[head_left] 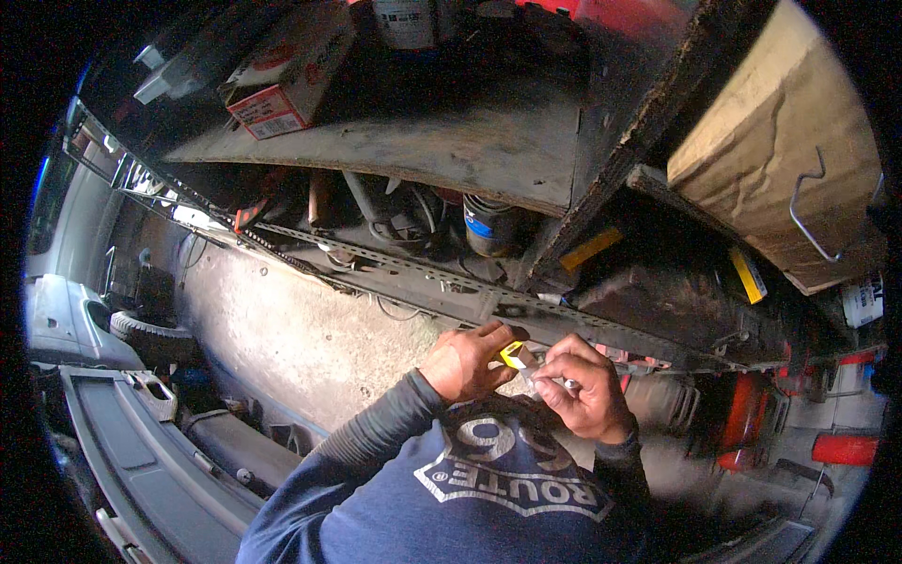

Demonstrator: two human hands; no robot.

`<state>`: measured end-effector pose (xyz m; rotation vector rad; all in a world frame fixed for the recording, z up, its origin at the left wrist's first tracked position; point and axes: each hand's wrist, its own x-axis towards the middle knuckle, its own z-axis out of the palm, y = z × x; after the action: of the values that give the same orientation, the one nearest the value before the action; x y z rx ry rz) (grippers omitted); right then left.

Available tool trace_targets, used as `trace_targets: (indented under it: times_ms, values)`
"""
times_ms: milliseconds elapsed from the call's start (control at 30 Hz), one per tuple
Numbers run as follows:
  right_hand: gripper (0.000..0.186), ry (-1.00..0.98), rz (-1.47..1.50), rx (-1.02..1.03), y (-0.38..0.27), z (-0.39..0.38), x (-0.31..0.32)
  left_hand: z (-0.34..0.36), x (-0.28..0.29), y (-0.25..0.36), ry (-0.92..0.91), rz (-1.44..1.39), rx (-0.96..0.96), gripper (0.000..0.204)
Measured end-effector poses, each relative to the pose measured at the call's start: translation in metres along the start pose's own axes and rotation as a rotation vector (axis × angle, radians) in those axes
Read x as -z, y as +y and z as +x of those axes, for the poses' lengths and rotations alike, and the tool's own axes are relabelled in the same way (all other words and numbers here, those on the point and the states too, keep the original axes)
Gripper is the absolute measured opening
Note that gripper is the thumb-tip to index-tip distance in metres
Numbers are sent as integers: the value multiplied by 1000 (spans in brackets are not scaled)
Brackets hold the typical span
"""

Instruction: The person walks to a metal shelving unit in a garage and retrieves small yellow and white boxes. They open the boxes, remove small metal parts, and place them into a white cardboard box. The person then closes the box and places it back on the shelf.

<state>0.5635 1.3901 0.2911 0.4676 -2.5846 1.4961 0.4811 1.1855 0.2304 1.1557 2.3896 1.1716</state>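
In front of my chest, my left hand [465, 364] is closed around a small yellow box [514, 354] with a pale end or flap facing my right hand. Close beside it, my right hand [590, 387] has its thumb and fingers pinched together at a small whitish piece [569, 383]. What that piece is cannot be made out, nor whether it is joined to the box. Both hands are raised near the lower rail of a metal shelving rack [451, 282].
On the wooden shelf [451, 141] lies a red-and-white carton [268, 111]. Below it stands a dark can with a blue label [484, 226]. A brown cardboard box [761, 150] hangs over the right side. Grey vehicle panels [141, 451] and a tyre [150, 324] are at left, red equipment [742, 414] at right.
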Motion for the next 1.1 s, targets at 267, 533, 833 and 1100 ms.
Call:
trace_targets:
  times_ms: [267,533,833,1100]
  values:
    - [26,0,103,-259,-3,-4,-12,-2,-1,0,23,79,-69,33]
    - [39,-80,168,-352,1,-4,-9,-6,-10,-3,-12,113,-94,33]
    - [38,-185,83,-105,20,-5,-1,-6,-14,-2,-125,35,-56,38]
    - [24,-136,199,-243,25,-12,3,-6,-17,-1,-135,-19,-75,37]
